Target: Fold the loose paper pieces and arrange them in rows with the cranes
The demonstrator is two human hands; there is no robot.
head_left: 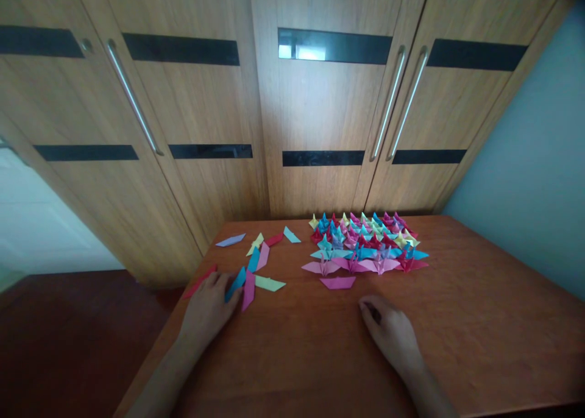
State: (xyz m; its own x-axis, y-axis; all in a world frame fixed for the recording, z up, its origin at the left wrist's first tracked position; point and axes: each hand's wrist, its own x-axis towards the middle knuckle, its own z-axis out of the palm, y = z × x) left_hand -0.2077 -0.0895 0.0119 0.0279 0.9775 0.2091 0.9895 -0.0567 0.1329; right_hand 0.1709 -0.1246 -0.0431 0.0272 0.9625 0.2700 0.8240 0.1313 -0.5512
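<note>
My left hand (211, 302) is at the left of the table, thumb and fingers closed about a blue folded paper piece (236, 282). Right beside that piece lie a magenta folded piece (248, 290) and a pale green one (269, 283). A red folded piece (200, 282) is partly covered by the same hand. My right hand (390, 332) rests on the table with its fingers curled in, and nothing shows in it. Beyond it lies a flat pink folded piece (337, 283), just in front of rows of coloured paper cranes (361, 241).
More folded pieces lie farther back on the left: a lavender one (231, 240), a yellow one (255, 244), a light blue one (291, 235) and others. The brown wooden table (301, 351) reaches back to a wooden wardrobe (315, 113) with metal handles. A pale wall (530, 162) stands at right.
</note>
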